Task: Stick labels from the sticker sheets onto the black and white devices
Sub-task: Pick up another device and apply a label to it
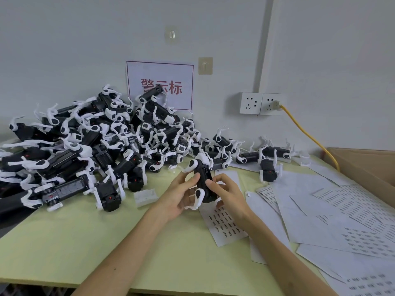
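Progress looks early to middling, as I judge it: one black plastic device with curved white clip-arms (203,180) is up off the pale green worktop (89,238), held between my two hands, while a big heap of the same black and white devices (89,146) waits along the wall to the left and behind. I cannot tell which of those already carry a label; the stickers are too small to read at this range.

My left hand (181,195) wraps the device's near side, fingers curled around a white arm. My right hand (226,193) closes on the other side, thumb pressed to the black body, which I take for smoothing a label down or turning the device to find the spot.

The device stands roughly upright, a glossy dark block with rounded white pods at top and bottom. Directly beneath it lies a white sticker sheet with rows of small dark labels (224,223); more sheets (342,210) fan out to the right, near a brown cardboard box (367,167).
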